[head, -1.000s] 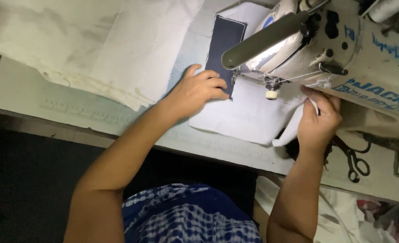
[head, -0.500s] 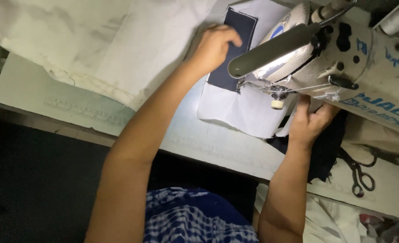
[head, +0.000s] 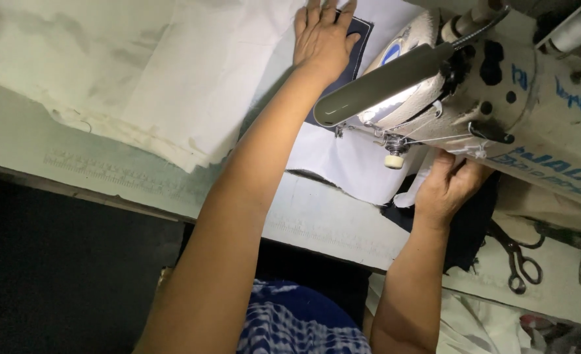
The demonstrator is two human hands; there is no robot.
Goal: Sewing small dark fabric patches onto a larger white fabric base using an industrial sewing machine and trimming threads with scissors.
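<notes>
The left hand (head: 323,39) lies flat, fingers spread and straight, pressed on a dark navy cloth patch (head: 352,56) that sits on white fabric (head: 343,157) at about twelve o'clock from the person's body. It grips nothing — it only presses down. The right hand (head: 449,190) is at about two o'clock, under the sewing machine (head: 500,98) head, its fingers curled around a fold of the white fabric beside a dark cloth (head: 467,229) that drapes over the desk (head: 329,223) edge; how tightly it pinches I cannot tell.

The cloth looks light, thin and limp — it wrinkles and folds under its own weight, so it probably slides easily on the smooth desk and bunches if pushed from one point. A flat palm seems the safer hold for the patch, and a pinch at the fabric's edge near the needle for steering.

A lamp arm (head: 382,85) crosses above the work. A larger white sheet (head: 139,85) lies at ten o'clock, and scissors (head: 520,259) rest at three o'clock, well apart from both hands.
</notes>
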